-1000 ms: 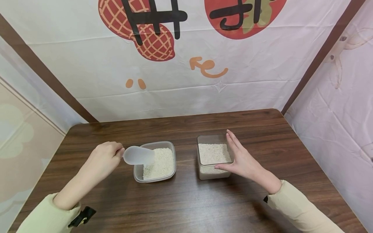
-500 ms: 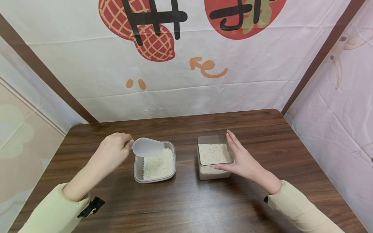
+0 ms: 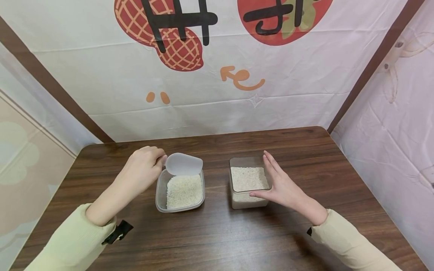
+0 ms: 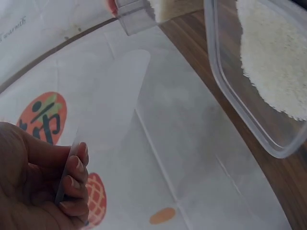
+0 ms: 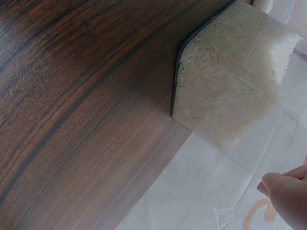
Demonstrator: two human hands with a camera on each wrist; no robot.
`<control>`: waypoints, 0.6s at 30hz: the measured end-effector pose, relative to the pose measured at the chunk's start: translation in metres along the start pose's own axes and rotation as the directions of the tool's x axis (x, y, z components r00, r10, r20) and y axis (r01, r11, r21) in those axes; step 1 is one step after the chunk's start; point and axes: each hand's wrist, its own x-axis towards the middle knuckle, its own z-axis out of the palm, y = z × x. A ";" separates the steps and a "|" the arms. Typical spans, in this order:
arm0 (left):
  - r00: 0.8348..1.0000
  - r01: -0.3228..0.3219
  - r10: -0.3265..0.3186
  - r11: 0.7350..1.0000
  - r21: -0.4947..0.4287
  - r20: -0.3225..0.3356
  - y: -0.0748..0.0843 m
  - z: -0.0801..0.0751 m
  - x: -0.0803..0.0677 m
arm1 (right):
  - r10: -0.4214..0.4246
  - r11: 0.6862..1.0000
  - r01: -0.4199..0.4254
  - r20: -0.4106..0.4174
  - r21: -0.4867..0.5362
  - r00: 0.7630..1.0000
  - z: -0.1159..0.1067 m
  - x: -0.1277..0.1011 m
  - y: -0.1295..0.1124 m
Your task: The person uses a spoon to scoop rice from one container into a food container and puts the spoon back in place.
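Your left hand [image 3: 144, 165] pinches the handle of the translucent white plastic scoop [image 3: 184, 164], fingers curled round it. Over the last second you have lifted the scoop up and away from you; it now hangs over the far rim of the shallow clear plastic tub of rice [image 3: 180, 190] just below, so this scoopful looks ready to carry across. Well right of that grip, your right hand [image 3: 281, 186], fingers straight, steadies the taller clear square container of rice [image 3: 246, 181] on the dark wooden counter [image 3: 217, 233].

Between the low tub [image 3: 180, 190] and the square box [image 3: 248, 182] runs a bare strip of counter [image 3: 217, 233]. The scoop [image 3: 183, 164] hangs over the tub's far rim; a hand [image 3: 283, 187] blocks the box's right side.
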 end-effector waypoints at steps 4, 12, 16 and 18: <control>1.000 -0.013 0.013 1.000 -0.013 -0.001 0.008 -0.001 0.006 | 0.000 1.000 0.000 0.000 0.000 1.000 0.000 0.000 0.000; 0.999 -0.038 0.038 0.999 -0.030 0.002 0.021 0.000 0.015 | 0.001 1.000 -0.001 -0.008 0.002 1.000 0.002 0.000 0.001; 0.999 -0.055 0.054 0.998 -0.030 -0.004 0.026 0.001 0.019 | 0.001 1.000 -0.001 -0.005 0.002 1.000 0.001 0.000 0.001; 0.998 -0.062 0.062 0.998 -0.030 -0.007 0.029 0.001 0.022 | 0.000 1.000 0.000 -0.002 0.001 1.000 0.001 0.000 0.001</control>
